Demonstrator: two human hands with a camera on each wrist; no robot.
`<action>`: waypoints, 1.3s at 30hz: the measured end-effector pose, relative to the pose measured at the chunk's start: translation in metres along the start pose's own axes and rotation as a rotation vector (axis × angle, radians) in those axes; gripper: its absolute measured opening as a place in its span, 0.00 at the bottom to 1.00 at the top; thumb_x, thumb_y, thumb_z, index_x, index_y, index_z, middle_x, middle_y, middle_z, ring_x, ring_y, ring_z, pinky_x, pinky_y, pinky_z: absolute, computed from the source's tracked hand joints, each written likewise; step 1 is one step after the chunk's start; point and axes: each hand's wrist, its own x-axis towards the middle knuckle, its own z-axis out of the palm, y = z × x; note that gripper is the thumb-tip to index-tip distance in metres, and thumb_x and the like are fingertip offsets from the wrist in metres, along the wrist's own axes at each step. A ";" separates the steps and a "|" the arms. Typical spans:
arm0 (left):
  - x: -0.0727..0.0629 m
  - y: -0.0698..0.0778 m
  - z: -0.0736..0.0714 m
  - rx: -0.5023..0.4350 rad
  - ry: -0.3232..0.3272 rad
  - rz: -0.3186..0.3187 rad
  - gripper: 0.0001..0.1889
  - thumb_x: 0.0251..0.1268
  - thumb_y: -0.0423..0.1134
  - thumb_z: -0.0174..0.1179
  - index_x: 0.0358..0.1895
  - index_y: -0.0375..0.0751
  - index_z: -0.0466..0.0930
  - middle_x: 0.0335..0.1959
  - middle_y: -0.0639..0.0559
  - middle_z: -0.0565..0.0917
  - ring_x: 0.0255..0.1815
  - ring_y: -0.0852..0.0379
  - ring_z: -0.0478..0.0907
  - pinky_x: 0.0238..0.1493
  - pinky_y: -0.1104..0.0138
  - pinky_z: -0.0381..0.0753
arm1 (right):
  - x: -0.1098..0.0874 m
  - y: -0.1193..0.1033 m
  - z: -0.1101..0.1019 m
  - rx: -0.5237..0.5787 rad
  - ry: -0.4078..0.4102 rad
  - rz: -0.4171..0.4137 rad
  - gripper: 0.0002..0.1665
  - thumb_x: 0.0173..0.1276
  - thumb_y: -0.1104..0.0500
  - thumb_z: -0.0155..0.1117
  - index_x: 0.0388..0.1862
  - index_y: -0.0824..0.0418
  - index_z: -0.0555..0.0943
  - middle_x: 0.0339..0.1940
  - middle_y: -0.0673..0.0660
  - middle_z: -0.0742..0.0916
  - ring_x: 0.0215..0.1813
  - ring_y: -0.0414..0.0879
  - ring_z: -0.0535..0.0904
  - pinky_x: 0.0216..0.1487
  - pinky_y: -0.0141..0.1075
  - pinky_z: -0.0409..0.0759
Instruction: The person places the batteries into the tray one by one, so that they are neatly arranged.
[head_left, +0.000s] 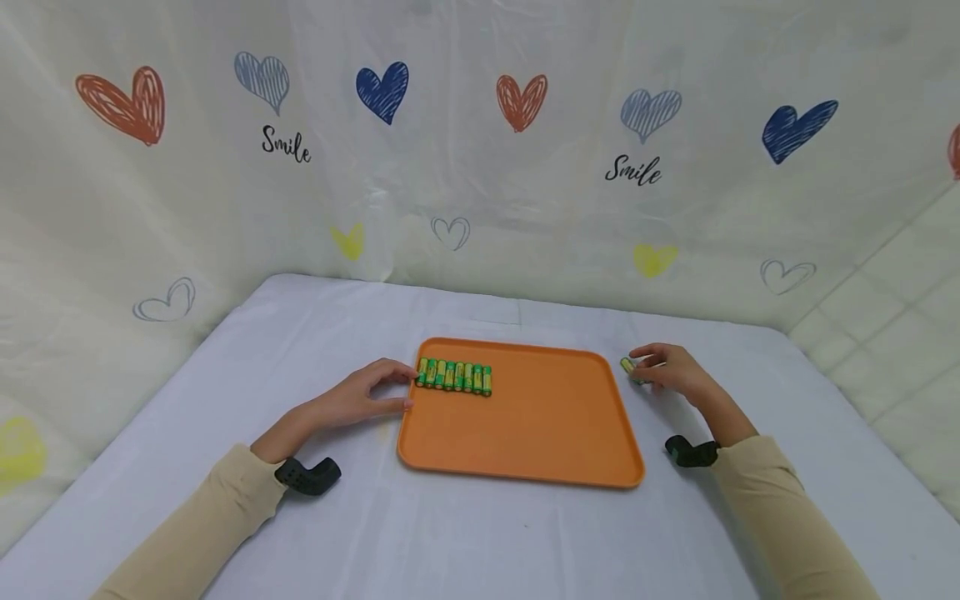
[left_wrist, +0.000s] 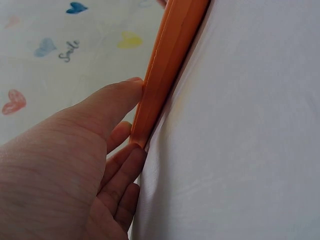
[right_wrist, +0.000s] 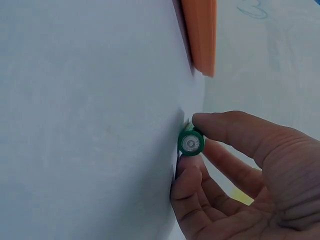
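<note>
Right of the tray, my right hand (head_left: 666,369) pinches a green and yellow battery (right_wrist: 191,144) between thumb and fingers, low over the white cloth. In the right wrist view the battery's flat silver end faces the camera. My left hand (head_left: 358,395) rests its fingertips and thumb tip against the left rim of the orange tray (head_left: 525,433). Inside the tray's upper left corner, several matching batteries (head_left: 454,377) lie side by side in a straight row, with the left fingertips right at the row's left end. In the left wrist view, thumb and fingers touch the tray's outer side (left_wrist: 162,75).
A white cloth (head_left: 480,533) covers the table under the tray. Behind it hangs a pale sheet (head_left: 570,208) printed with hearts and the word Smile. A black wrist device (head_left: 309,477) sits on the left wrist, and another (head_left: 692,452) on the right.
</note>
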 end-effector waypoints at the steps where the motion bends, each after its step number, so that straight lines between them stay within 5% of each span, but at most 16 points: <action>1: 0.000 0.000 0.000 0.000 0.000 0.001 0.26 0.63 0.50 0.66 0.62 0.44 0.73 0.58 0.50 0.76 0.62 0.51 0.71 0.67 0.50 0.65 | 0.000 0.000 0.000 -0.008 -0.011 -0.005 0.29 0.68 0.61 0.65 0.62 0.75 0.71 0.46 0.67 0.80 0.33 0.42 0.76 0.32 0.33 0.78; 18: 0.003 0.001 -0.001 0.008 -0.005 -0.020 0.27 0.63 0.50 0.66 0.62 0.44 0.73 0.59 0.50 0.76 0.62 0.50 0.70 0.68 0.50 0.64 | -0.003 0.008 -0.007 -0.009 -0.083 -0.010 0.28 0.67 0.60 0.66 0.61 0.74 0.72 0.43 0.64 0.83 0.31 0.45 0.79 0.36 0.34 0.79; 31: 0.003 -0.002 0.000 0.000 -0.006 -0.023 0.27 0.63 0.51 0.66 0.62 0.45 0.73 0.59 0.49 0.76 0.63 0.50 0.70 0.68 0.50 0.64 | -0.008 0.013 -0.006 0.107 -0.105 0.028 0.30 0.68 0.59 0.64 0.62 0.76 0.70 0.42 0.58 0.82 0.33 0.42 0.81 0.38 0.32 0.81; 39: 0.003 -0.003 0.000 -0.006 0.000 -0.009 0.26 0.63 0.50 0.66 0.62 0.44 0.74 0.58 0.50 0.76 0.62 0.50 0.71 0.68 0.50 0.64 | -0.009 -0.001 0.000 0.074 -0.097 0.016 0.30 0.69 0.55 0.65 0.62 0.72 0.71 0.43 0.59 0.83 0.36 0.43 0.80 0.40 0.31 0.80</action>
